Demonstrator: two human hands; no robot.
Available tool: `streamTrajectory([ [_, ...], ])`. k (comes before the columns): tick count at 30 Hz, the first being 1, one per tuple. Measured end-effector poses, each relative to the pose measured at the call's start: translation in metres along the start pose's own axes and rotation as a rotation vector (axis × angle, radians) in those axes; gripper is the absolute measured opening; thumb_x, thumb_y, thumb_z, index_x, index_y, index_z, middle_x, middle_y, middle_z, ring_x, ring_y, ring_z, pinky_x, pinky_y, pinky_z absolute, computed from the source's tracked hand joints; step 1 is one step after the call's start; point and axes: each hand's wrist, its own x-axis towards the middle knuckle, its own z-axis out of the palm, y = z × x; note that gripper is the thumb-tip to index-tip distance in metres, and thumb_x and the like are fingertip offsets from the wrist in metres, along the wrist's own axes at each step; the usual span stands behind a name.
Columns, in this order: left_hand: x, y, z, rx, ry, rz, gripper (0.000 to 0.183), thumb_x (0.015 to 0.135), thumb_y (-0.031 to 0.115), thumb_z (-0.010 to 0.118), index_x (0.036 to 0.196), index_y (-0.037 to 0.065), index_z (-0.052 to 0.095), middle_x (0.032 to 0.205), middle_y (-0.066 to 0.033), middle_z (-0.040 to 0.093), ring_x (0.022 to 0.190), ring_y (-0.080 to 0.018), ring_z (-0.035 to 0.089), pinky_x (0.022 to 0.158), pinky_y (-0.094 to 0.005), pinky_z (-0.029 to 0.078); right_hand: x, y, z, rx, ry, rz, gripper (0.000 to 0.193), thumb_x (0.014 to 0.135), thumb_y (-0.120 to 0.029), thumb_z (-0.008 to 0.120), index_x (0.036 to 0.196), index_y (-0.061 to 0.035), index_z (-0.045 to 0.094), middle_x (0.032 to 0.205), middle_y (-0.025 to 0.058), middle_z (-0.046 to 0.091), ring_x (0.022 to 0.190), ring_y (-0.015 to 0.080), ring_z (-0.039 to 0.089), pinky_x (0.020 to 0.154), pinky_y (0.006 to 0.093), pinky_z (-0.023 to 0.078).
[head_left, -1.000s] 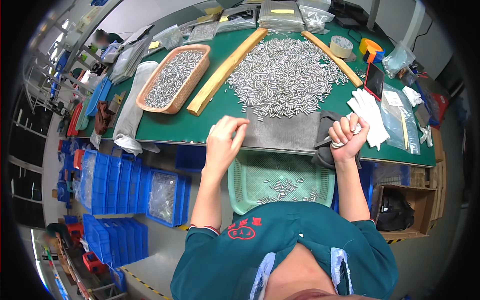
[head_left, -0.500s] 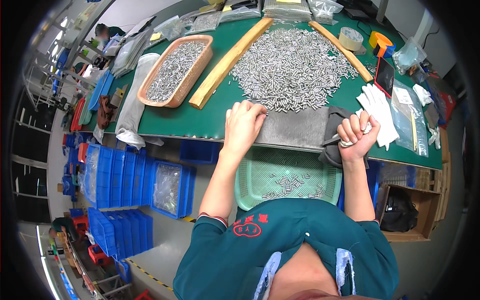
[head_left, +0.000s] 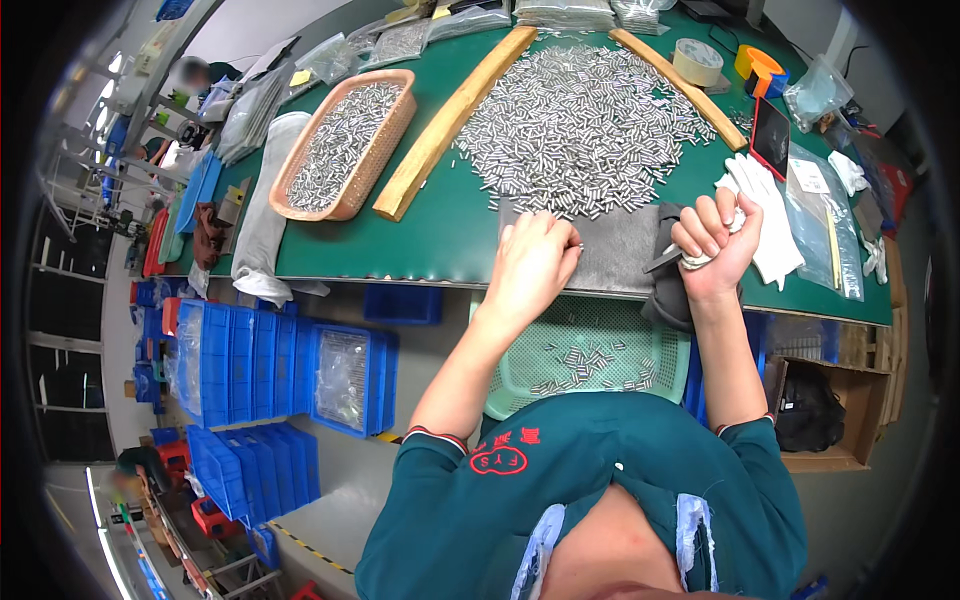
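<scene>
My left hand [head_left: 535, 260] is over the left part of a dark grey pad [head_left: 618, 250] at the table's near edge, fingers curled, thumb and forefinger together. A tiny shiny bit shows at their tips, too small to make out. Just beyond the pad spreads a large heap of short metal pins [head_left: 580, 130]. My right hand [head_left: 715, 240] is closed round a thin dark tool [head_left: 662, 261] with white wrapping on its handle; its tip points left over the pad. A dark cloth [head_left: 672, 295] hangs over the table edge below this hand.
Two wooden bars [head_left: 455, 125] flank the heap. A pink basket [head_left: 345, 145] of pins stands left; a green basket [head_left: 510, 385] with some pins is below the table edge. White gloves [head_left: 765, 220], a red-edged phone-like device [head_left: 770, 140] and tape rolls [head_left: 697, 62] lie right.
My left hand has moved right and slightly nearer, from the pad's left end onto the pad. My right hand stays by the dark cloth, the tool still in it. The view has shifted slightly.
</scene>
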Motion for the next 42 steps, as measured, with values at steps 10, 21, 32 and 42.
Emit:
streamTrajectory([
  [10, -0.021, -0.019, -0.021, -0.033, 0.292, -0.021, 0.006, 0.080, 0.010, 0.057, 0.076, 0.006, 0.060, 0.067, -0.0043, 0.054, 0.062, -0.0203, 0.049, 0.063, -0.0298, 0.037, -0.009, -0.003, 0.021, -0.394, -0.293, -0.278, 0.038, 0.088, -0.030, 0.027, 0.057, -0.0102, 0.034, 0.042, -0.0011, 0.028, 0.035, 0.0081, 0.022, 0.034, 0.0228, 0.021],
  [21, -0.089, -0.042, -0.017, -0.312, 0.645, -0.195, 0.020, 0.085, -0.003, 0.040, 0.092, -0.002, 0.058, 0.079, -0.0101, 0.057, 0.069, -0.0168, 0.059, 0.066, -0.0265, 0.047, 0.015, 0.019, 0.008, -0.421, -0.230, -0.139, 0.036, 0.088, -0.026, 0.028, 0.058, -0.0073, 0.035, 0.043, 0.0006, 0.028, 0.036, 0.0084, 0.022, 0.034, 0.0229, 0.023],
  [32, -0.051, -0.036, -0.022, -0.223, 0.511, -0.152, 0.014, 0.086, 0.010, 0.049, 0.081, 0.003, 0.061, 0.063, -0.0053, 0.054, 0.055, -0.0156, 0.053, 0.073, -0.0338, 0.041, 0.027, 0.027, 0.016, -0.549, -0.331, -0.119, 0.036, 0.086, -0.024, 0.036, 0.057, -0.0034, 0.039, 0.045, 0.0041, 0.038, 0.037, 0.0073, 0.029, 0.035, 0.0213, 0.024],
  [42, 0.050, -0.061, -0.038, 0.177, -0.005, 0.090, 0.011, 0.075, 0.015, 0.059, 0.085, 0.010, 0.059, 0.081, -0.0053, 0.058, 0.080, -0.0223, 0.055, 0.072, -0.0346, 0.038, 0.027, 0.026, -0.004, -0.842, -0.289, -0.430, 0.037, 0.085, -0.026, 0.035, 0.056, -0.0034, 0.040, 0.047, 0.0059, 0.041, 0.039, 0.0090, 0.032, 0.037, 0.0224, 0.025],
])
